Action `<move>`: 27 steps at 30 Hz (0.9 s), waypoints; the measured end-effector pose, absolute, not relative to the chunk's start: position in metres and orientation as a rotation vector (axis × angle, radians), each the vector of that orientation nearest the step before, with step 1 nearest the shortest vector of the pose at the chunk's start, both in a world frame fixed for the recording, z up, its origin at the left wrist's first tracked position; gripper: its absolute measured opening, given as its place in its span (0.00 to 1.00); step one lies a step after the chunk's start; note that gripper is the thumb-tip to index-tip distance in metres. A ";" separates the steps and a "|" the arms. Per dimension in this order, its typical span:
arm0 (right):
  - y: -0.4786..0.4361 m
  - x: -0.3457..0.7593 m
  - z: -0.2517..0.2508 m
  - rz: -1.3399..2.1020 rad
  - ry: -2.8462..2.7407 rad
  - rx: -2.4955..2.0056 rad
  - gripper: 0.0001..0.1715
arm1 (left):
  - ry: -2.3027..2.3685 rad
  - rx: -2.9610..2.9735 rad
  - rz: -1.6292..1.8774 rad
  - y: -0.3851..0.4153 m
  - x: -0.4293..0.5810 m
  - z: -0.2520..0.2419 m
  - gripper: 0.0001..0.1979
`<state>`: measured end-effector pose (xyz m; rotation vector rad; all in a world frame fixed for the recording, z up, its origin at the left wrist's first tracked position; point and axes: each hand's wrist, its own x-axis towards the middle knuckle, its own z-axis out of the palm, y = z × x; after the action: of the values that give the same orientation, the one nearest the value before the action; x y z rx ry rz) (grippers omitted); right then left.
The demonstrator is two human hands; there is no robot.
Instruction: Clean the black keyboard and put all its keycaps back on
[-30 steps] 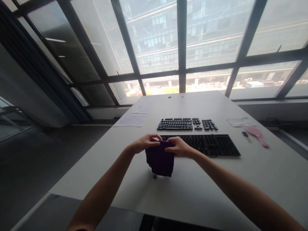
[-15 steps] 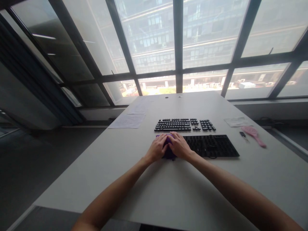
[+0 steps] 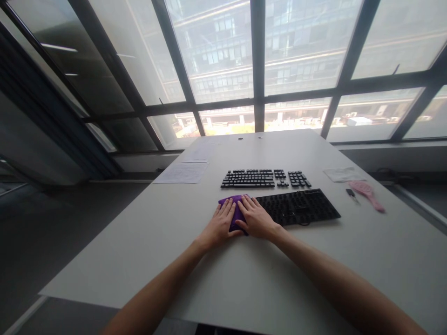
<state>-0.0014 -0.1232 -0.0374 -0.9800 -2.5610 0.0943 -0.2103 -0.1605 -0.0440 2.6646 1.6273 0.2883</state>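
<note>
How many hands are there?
2: the bare left hand and, beside it, the bare right hand, both with fingers spread on the purple cloth. No others show.

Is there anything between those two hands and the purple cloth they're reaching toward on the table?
Nothing visible is in the way: the left hand and right hand both rest directly on the purple cloth. The nearer black keyboard lies beside it, to the right.
</note>
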 end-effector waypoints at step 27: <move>-0.135 0.000 -0.034 0.068 -2.439 -0.987 0.24 | 1.483 2.598 0.442 -0.157 -0.198 -0.027 0.44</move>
<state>0.0002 -0.1349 -0.0338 -0.9868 -2.4392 0.0684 -0.1978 -0.1567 -0.0266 2.5977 1.4835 0.4420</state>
